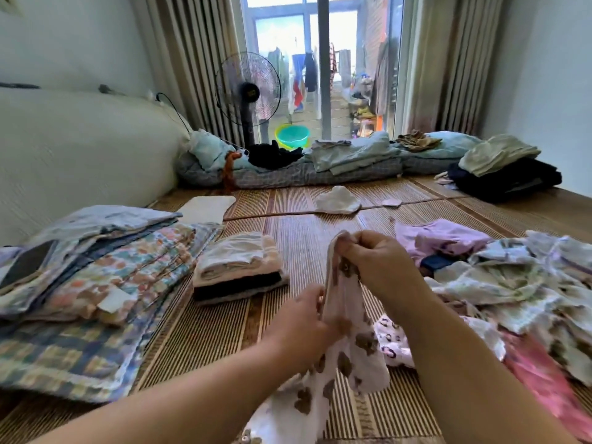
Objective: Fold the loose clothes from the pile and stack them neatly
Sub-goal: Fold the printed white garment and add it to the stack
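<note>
**A:** Where was the bear-print garment just then?

**B:** Lifted off the mat, hanging between both hands. The right hand pinched its bunched top edge. The left hand gripped it lower down, fingers curled round the cloth. Its lower end ran off the bottom of the view.

**A:** So what could have gone wrong?

**B:** Mostly the fold itself, I'd judge. The cloth was gathered and twisted, not spread flat. Folded from that state, it would likely have trapped creases or come out lopsided, and a lumpy piece would sit badly on the stack.

**A:** And the pile?

**B:** It lay just beside the right forearm; I couldn't tell whether they touched. A wide sweep of that arm could have dragged loose pieces along, or caught the pink piece at the near edge.

**A:** Any risk to the folded things?

**B:** Some. The stack stood on the mat near the left hand. A hard shake of the garment could have flicked its tail across and knocked the top layers askew.

**A:** Could it have slipped?

**B:** Possibly. The right hand's pinch held little cloth, so a sharp shake might have pulled it free.
</note>
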Available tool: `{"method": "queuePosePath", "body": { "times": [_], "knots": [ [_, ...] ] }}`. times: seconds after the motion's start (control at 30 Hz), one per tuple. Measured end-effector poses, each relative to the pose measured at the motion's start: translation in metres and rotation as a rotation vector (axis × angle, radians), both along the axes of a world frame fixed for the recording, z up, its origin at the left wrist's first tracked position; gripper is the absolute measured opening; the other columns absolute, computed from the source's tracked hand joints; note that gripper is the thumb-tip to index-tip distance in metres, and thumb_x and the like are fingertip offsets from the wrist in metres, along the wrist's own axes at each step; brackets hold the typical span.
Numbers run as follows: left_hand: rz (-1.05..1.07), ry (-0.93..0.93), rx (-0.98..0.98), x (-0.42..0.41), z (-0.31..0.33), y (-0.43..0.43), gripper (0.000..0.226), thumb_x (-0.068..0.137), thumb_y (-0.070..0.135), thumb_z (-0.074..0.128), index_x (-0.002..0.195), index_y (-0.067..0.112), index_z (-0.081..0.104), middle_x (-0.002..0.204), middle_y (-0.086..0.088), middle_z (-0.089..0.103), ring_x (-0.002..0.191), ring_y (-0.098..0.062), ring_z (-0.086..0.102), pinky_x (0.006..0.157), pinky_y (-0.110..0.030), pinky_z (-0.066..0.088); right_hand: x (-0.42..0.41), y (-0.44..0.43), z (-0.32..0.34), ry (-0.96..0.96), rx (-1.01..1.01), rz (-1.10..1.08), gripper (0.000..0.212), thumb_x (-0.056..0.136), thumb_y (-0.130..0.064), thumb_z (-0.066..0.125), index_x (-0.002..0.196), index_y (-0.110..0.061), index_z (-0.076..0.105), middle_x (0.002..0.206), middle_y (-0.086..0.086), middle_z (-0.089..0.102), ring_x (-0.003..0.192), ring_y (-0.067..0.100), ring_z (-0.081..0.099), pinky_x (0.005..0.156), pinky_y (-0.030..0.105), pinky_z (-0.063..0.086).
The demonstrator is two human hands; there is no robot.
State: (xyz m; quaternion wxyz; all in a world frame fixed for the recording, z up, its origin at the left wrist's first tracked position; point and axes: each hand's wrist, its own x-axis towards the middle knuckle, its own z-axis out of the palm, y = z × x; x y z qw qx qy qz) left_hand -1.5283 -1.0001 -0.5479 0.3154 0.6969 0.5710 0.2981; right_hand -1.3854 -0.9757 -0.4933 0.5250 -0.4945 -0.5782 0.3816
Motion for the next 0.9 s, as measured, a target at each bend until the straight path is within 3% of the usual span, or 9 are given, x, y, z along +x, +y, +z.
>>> {"method": "queuePosePath", "body": {
  "times": [0.17, 0.23, 0.3, 0.4, 0.5, 0.63, 0.73, 0.83, 0.9],
  "knots": [
    [-0.004, -0.151, -0.250, 0.000, 0.013, 0.013, 0.019, 0.090, 0.021, 0.056, 0.089, 0.006, 0.068, 0.086, -0.015, 0.073, 0.079, -0.032, 0.072, 0.076, -0.052, 0.058, 0.030, 0.001, -0.004, -0.229, 0.064, -0.133, 0.018, 0.087, -0.039, 0.066, 0.103, -0.031, 0.070, 0.067, -0.012, 0.063, 0.066, 0.008, 0.061, 0.071, 0.034, 0.053],
    [0.047, -0.395, -0.441, 0.000, 0.018, 0.015, 0.018, 0.092, 0.012, 0.052, 0.095, 0.000, 0.066, 0.088, -0.021, 0.071, 0.079, -0.036, 0.070, 0.073, -0.048, 0.058, 0.034, -0.004, -0.006, -0.388, 0.006, -0.105, 0.036, 0.082, -0.044, 0.069, 0.115, -0.030, 0.060, 0.084, -0.009, 0.063, 0.083, 0.011, 0.064, 0.083, 0.039, 0.054],
    [0.102, -0.650, -0.596, 0.005, 0.022, 0.017, 0.024, 0.095, 0.009, 0.046, 0.089, -0.003, 0.066, 0.081, -0.018, 0.067, 0.069, -0.030, 0.067, 0.063, -0.037, 0.055, 0.027, -0.014, -0.006, -0.493, -0.077, 0.036, 0.037, 0.070, -0.053, 0.075, 0.095, -0.029, 0.062, 0.084, -0.007, 0.065, 0.080, 0.011, 0.065, 0.074, 0.034, 0.056],
    [0.118, -0.788, -0.682, 0.013, 0.027, 0.019, 0.039, 0.096, 0.011, 0.042, 0.062, 0.004, 0.062, 0.054, -0.005, 0.051, 0.042, -0.015, 0.051, 0.045, -0.025, 0.043, 0.008, -0.027, -0.016, -0.727, -0.088, 0.153, 0.040, 0.065, -0.053, 0.077, 0.092, -0.023, 0.069, 0.085, -0.007, 0.067, 0.074, 0.007, 0.063, 0.065, 0.024, 0.053],
    [0.090, -0.861, -0.694, 0.014, 0.033, 0.014, 0.034, 0.097, 0.015, 0.043, 0.067, 0.005, 0.058, 0.055, -0.005, 0.054, 0.041, -0.014, 0.051, 0.051, -0.026, 0.043, 0.000, -0.029, -0.022, -0.883, 0.074, 0.026, 0.020, 0.078, -0.039, 0.071, 0.086, -0.020, 0.069, 0.082, -0.003, 0.064, 0.072, 0.012, 0.058, 0.058, 0.021, 0.042],
    [-0.093, -0.857, -0.738, -0.002, 0.042, 0.001, 0.025, 0.084, 0.020, 0.049, 0.078, 0.005, 0.068, 0.080, -0.009, 0.066, 0.070, -0.021, 0.063, 0.067, -0.031, 0.049, 0.005, -0.029, -0.024, -0.820, 0.054, 0.034, 0.015, 0.084, -0.023, 0.061, 0.076, -0.012, 0.069, 0.075, 0.005, 0.067, 0.068, 0.018, 0.063, 0.065, 0.035, 0.055],
    [-0.086, -0.563, -0.563, -0.015, 0.054, -0.002, 0.024, 0.090, 0.013, 0.051, 0.110, 0.009, 0.063, 0.104, -0.007, 0.067, 0.082, -0.019, 0.065, 0.065, -0.028, 0.049, 0.012, -0.030, -0.008, -0.538, 0.024, 0.088, 0.020, 0.086, -0.017, 0.057, 0.067, -0.017, 0.063, 0.063, 0.000, 0.060, 0.050, 0.004, 0.052, 0.049, 0.023, 0.047],
    [-0.123, -0.346, -0.264, -0.027, 0.072, 0.002, 0.059, 0.080, 0.000, 0.061, 0.132, 0.025, 0.047, 0.134, -0.003, 0.049, 0.113, -0.019, 0.053, 0.093, -0.037, 0.047, 0.016, -0.034, 0.025, -0.206, -0.033, 0.301, 0.028, 0.089, -0.007, 0.051, 0.068, -0.021, 0.065, 0.062, -0.002, 0.057, 0.052, 0.007, 0.050, 0.049, 0.022, 0.042],
    [-0.311, -0.350, -0.204, -0.028, 0.085, 0.002, 0.075, 0.069, 0.000, 0.064, 0.135, 0.032, 0.047, 0.142, 0.001, 0.043, 0.130, -0.021, 0.040, 0.109, -0.045, 0.036, 0.014, -0.036, 0.049, -0.218, -0.017, 0.408, 0.035, 0.088, -0.002, 0.050, 0.069, -0.024, 0.068, 0.062, -0.004, 0.058, 0.056, 0.010, 0.051, 0.049, 0.021, 0.042]
  ]
}}
